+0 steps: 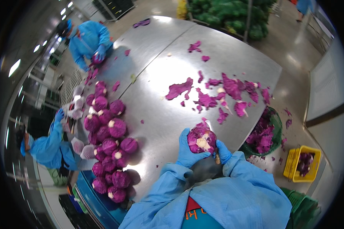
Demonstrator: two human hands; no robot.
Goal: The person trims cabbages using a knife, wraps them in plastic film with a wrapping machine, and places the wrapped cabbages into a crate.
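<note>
Both blue-gloved hands are at a red cabbage [200,139], close to my body above the near edge of a steel table [157,137]. The cabbage's pale cut stem end faces up toward me. My left hand [187,153] grips it from the left, thumb along the near side. On the other side, my right hand [224,152] is closed on the wooden handle of a knife [217,158], its fingers next to the cabbage. A pale blade-like tip shows past the cabbage's far side; the rest is hidden.
Several red cabbages [109,147] are heaped at left. Torn purple leaves [232,87] litter the table. At right stand a green basket [277,126] of leaves and a yellow crate [303,179]. Two co-workers [87,38] in blue are at the left. Foam nets [89,151] lie near the heap.
</note>
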